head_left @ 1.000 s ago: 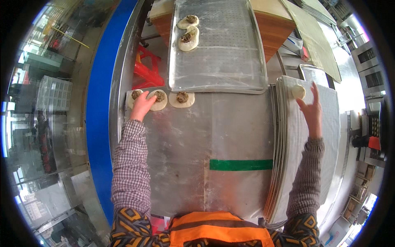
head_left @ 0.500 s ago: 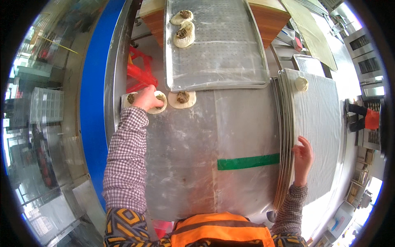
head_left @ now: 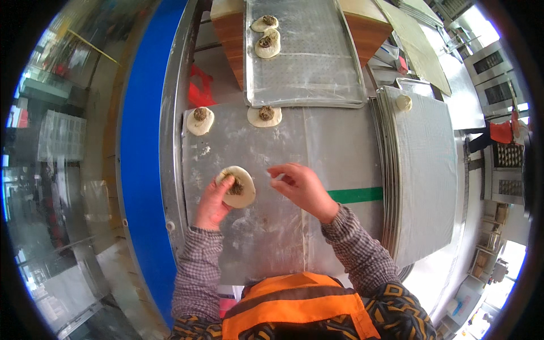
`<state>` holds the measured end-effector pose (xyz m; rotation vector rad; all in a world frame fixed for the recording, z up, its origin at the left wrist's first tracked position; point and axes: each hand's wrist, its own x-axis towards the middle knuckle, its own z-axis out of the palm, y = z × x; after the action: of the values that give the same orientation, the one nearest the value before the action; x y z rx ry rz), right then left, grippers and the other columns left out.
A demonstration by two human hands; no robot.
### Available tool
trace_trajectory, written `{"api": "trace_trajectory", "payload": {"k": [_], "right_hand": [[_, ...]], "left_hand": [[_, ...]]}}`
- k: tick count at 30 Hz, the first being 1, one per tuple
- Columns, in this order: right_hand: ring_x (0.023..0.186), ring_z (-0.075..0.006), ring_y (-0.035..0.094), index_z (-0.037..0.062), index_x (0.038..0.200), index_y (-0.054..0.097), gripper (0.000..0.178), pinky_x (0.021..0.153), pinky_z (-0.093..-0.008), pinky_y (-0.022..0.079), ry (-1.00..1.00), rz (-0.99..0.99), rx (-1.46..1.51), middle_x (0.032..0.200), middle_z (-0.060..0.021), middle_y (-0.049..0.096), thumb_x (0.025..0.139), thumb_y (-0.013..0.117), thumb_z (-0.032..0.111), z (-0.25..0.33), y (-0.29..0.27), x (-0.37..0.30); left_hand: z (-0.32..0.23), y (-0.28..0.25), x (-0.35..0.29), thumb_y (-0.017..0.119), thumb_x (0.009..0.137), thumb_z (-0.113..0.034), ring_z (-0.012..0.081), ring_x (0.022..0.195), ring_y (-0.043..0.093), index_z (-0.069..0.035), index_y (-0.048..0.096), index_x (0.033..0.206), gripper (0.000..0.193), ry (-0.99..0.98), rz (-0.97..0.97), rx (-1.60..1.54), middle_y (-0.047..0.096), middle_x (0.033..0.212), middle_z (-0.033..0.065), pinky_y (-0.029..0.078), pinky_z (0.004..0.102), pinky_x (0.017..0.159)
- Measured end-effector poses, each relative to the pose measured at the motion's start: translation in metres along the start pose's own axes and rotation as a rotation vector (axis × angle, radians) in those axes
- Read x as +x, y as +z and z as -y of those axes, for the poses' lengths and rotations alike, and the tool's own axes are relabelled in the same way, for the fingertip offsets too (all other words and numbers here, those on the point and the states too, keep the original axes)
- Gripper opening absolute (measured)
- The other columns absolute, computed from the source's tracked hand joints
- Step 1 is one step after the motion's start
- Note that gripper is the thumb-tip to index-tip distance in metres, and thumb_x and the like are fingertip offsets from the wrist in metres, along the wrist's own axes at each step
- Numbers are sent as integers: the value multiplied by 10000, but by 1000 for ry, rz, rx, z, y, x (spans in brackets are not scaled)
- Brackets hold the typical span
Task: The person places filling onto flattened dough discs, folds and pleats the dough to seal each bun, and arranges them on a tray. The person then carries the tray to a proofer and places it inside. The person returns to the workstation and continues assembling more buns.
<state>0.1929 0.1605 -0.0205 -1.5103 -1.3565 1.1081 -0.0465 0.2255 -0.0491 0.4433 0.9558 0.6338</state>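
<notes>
A round dough wrapper [head_left: 245, 194] with dark chopped filling [head_left: 234, 186] at its middle rests in my left hand [head_left: 215, 203], the thumb pressing on the filling. To the right of it, apart from the dough, my right hand [head_left: 302, 188] hovers with thumb and fingers curled but spaced, nothing between them. Farther off on the floured metal table lie two more filled wrappers: one at the left edge [head_left: 200, 121] and one [head_left: 265, 117] against the tray's near rim.
A large metal tray [head_left: 306, 105] at the far side bears two filled dough pieces [head_left: 268, 43]. To the right, a dough ball [head_left: 404, 102] sits on a stack of trays [head_left: 425, 187]. Green tape [head_left: 357, 195] crosses the tabletop. A blue strip [head_left: 144, 141] borders the left.
My left hand has lifted one filled wrapper from the far left and brought it nearer. My right hand has left the tray stack and moved leftward toward it.
</notes>
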Motion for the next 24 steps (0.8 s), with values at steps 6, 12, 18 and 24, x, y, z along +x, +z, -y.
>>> {"api": "trace_trajectory", "payload": {"k": [6,12,18,24], "right_hand": [[650,-201,627,22,988,679,190,616,-333,507,30,130,-72,748,-118,655,848,683,150,31,28,-23],[683,-301,640,5,882,652,107,619,-370,508,-70,15,-130,793,-170,654,823,664,94,51,38,-64],[742,-329,640,5,925,631,136,651,-379,507,-61,72,-230,825,-180,653,828,660,96,49,32,-92],[754,-354,618,6,937,638,153,669,-386,500,-9,135,-134,840,-173,647,825,649,111,43,15,-112]], "left_hand": [[35,22,-56,649,912,-144,131,985,607,-54,576,1192,304,125,47,81,624,1082,33,527,303,853],[38,30,-92,641,915,-131,110,980,591,-30,569,1217,327,193,96,442,631,1068,32,500,265,860],[43,37,-108,615,935,-158,131,997,595,-20,551,1251,351,94,221,528,623,1109,55,488,280,886],[61,45,-104,600,933,-174,123,994,600,-23,591,1197,304,-20,297,743,652,1065,49,481,281,872]]}}
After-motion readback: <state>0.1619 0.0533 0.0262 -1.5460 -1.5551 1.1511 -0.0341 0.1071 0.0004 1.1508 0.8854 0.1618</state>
